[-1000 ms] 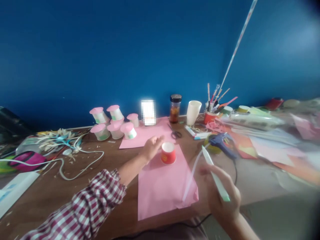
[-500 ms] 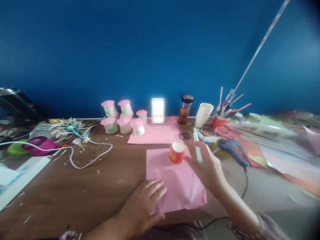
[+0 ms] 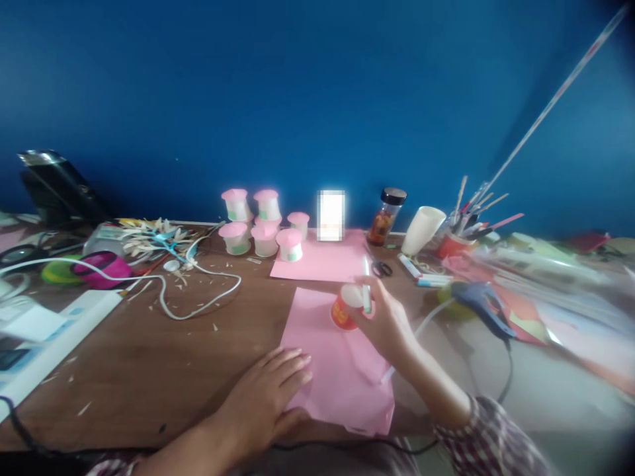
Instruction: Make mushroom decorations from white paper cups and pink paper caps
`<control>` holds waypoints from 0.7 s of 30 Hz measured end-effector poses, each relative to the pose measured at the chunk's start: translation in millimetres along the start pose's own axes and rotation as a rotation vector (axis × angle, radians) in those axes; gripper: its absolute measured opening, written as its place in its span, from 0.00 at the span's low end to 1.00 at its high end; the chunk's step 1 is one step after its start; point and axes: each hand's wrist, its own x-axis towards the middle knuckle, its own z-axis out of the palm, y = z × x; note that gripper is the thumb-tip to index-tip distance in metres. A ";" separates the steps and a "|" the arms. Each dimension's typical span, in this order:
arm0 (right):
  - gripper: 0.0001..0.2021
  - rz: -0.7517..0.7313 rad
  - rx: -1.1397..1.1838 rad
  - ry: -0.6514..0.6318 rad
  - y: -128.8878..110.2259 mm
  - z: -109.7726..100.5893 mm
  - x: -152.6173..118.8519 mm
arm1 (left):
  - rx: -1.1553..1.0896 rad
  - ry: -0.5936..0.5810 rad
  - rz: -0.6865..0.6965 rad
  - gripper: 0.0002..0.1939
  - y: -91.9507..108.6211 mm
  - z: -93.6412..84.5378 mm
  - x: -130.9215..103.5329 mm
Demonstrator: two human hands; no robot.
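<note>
My left hand (image 3: 265, 390) lies flat with its fingers stretched out, on the left edge of a pink paper sheet (image 3: 337, 377) and the table beside it. A small red paper cup (image 3: 342, 314) with yellow marks stands upright on that sheet. Between the fingers of my right hand (image 3: 384, 317) is a slim white marker (image 3: 366, 284) with a greenish end, held nearly upright. The thumb of this hand reaches to the right side of the cup; whether it presses on it I cannot tell.
Several pink-topped white cups (image 3: 290, 248) stand at the back, beside another pink sheet (image 3: 327, 261). Scissors (image 3: 381, 268), a dark-lidded jar (image 3: 385, 218), a white cup (image 3: 423, 228) and a glue gun (image 3: 481, 307) are to the right. A white cable (image 3: 198, 314) and power strip (image 3: 69, 340) are left.
My right hand has moved left with the marker, up to the red cup. The near pink sheet has turned slightly, and the view has shifted. My left hand still rests on the sheet's edge.
</note>
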 end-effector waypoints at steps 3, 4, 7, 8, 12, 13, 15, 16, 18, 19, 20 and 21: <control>0.20 -0.015 0.005 -0.012 -6.5 3.6 -2.2 | -0.004 0.037 -0.002 0.26 -4.1 -2.9 -8.9; 0.20 -0.018 0.004 -0.015 -7.0 3.5 -2.7 | -0.008 0.044 0.000 0.26 -4.4 -3.5 -10.2; 0.19 -0.009 -0.011 -0.018 -5.0 0.9 -3.2 | -0.009 0.054 -0.003 0.26 -3.9 -3.3 -10.7; 0.19 0.000 -0.019 -0.016 -3.6 -0.3 -3.1 | -0.004 0.055 -0.006 0.25 -3.7 -2.9 -10.3; 0.20 0.024 -0.021 -0.006 -0.1 -2.8 -2.0 | 0.012 0.052 -0.003 0.25 -3.5 -1.9 -8.9; 0.20 0.023 -0.014 -0.002 0.1 -2.8 -1.8 | 0.007 0.055 -0.002 0.25 -3.5 -2.1 -8.7; 0.20 0.026 -0.005 0.012 0.0 -2.1 -1.6 | -0.006 0.058 -0.003 0.25 -3.5 -2.5 -8.3; 0.20 0.028 -0.007 0.018 0.0 -1.6 -1.6 | -0.010 0.056 -0.007 0.25 -3.5 -2.6 -8.3; 0.20 0.025 -0.017 0.024 0.2 -0.7 -1.6 | -0.008 0.046 -0.010 0.26 -3.8 -2.8 -8.5; 0.20 0.023 -0.023 0.026 0.5 -0.4 -1.6 | -0.005 0.042 -0.009 0.26 -4.0 -3.0 -8.9; 0.21 0.023 -0.027 0.025 0.9 -0.2 -1.6 | -0.002 0.039 -0.005 0.26 -4.3 -3.3 -9.4; 0.21 0.027 -0.029 0.023 1.3 -0.3 -1.6 | 0.000 0.039 0.000 0.26 -4.6 -4.0 -9.9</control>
